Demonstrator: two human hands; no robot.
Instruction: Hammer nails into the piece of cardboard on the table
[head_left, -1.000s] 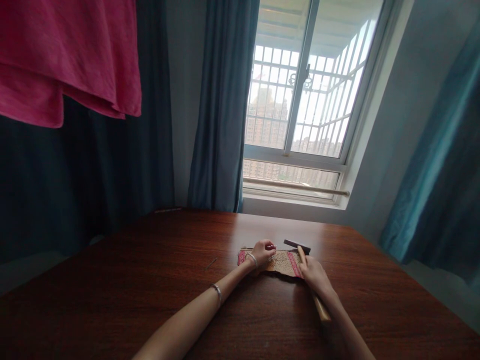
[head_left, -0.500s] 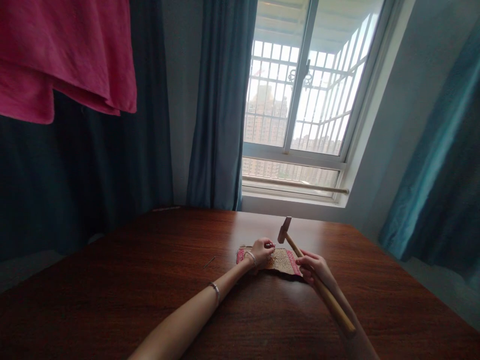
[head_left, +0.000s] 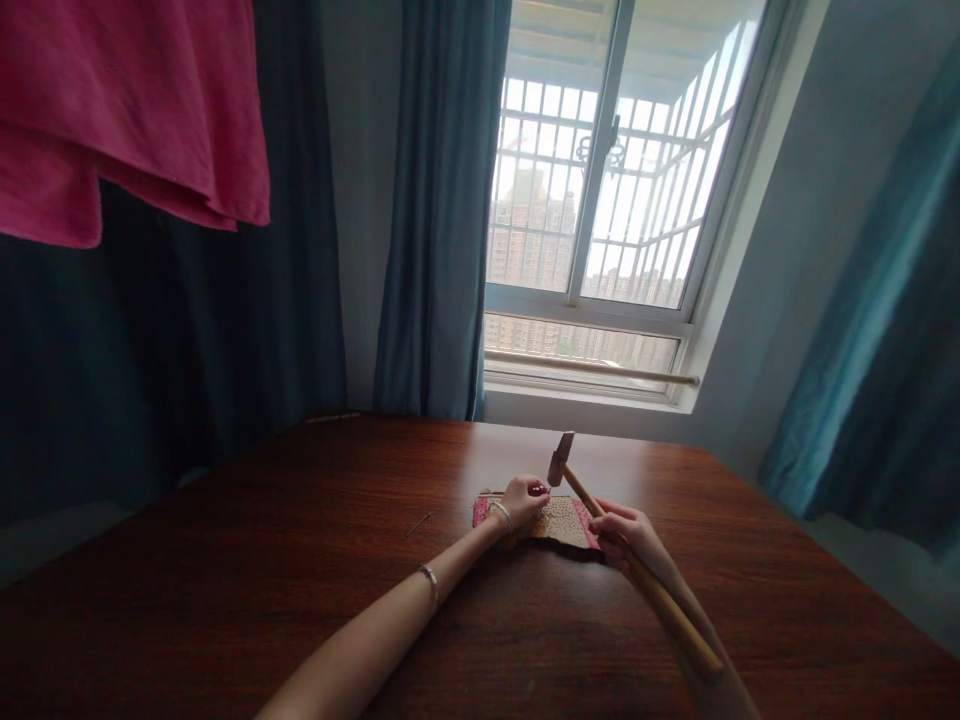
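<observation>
A small tan board (head_left: 559,521) dotted with holes and edged in pink lies on the wooden table (head_left: 300,560). My left hand (head_left: 523,498) rests on its left part, fingers pinched on something too small to make out. My right hand (head_left: 630,534) is closed around the wooden handle of a hammer (head_left: 600,515). The hammer's dark head is raised above the board, close to my left fingertips.
A thin nail or pin (head_left: 419,524) lies on the table left of the board. Beyond the table's far edge are a barred window (head_left: 600,200) and blue curtains (head_left: 442,210). A pink cloth (head_left: 127,100) hangs at upper left.
The hammer lay flat behind the board; my right hand has lifted its head and swung it left toward my left fingertips. My left hand has stayed in place.
</observation>
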